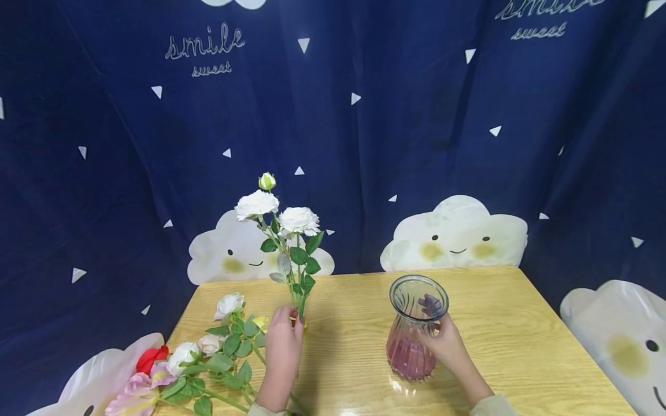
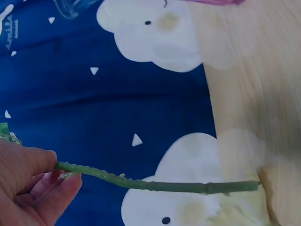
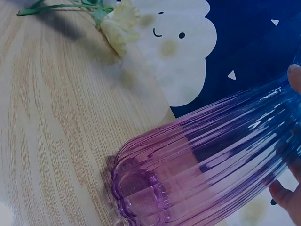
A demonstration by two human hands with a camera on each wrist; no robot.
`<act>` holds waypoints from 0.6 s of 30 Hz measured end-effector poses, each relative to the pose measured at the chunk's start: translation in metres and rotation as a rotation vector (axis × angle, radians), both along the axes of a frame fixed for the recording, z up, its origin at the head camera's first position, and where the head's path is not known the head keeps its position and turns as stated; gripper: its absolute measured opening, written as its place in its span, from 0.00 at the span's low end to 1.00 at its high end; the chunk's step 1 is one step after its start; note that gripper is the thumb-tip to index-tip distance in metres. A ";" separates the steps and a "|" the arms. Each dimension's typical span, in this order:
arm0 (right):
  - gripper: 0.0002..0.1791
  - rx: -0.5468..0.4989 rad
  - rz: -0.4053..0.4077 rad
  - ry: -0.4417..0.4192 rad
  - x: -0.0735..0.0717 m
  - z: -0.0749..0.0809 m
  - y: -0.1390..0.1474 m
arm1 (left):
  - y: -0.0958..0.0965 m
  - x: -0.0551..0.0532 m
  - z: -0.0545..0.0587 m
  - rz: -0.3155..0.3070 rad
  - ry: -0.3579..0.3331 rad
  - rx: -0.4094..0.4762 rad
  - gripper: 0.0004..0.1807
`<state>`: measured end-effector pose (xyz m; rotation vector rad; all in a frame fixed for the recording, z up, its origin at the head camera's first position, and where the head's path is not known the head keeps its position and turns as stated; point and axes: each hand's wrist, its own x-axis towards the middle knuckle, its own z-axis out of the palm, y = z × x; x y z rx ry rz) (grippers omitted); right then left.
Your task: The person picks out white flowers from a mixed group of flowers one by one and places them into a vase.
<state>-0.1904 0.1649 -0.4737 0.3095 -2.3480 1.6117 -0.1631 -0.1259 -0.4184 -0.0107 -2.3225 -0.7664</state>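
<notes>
My left hand pinches the green stem of an upright white flower spray, which has two full blooms, a bud and several leaves. In the left wrist view the bare lower stem runs out from between thumb and fingers. My right hand grips a ribbed glass vase round its narrow neck; the glass fades from blue-grey at the flared rim to purple at the base. In the right wrist view the vase is see-through, its scalloped base close to the tabletop. The spray is left of the vase, apart from it.
Several loose flowers lie at the table's left: white roses, a red bloom, a pink bloom and a pale yellow flower. The wooden table meets a dark blue curtain printed with clouds.
</notes>
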 end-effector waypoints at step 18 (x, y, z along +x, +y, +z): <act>0.41 -0.019 0.011 -0.056 0.002 0.003 0.000 | 0.031 -0.011 0.027 -0.081 0.115 0.033 0.07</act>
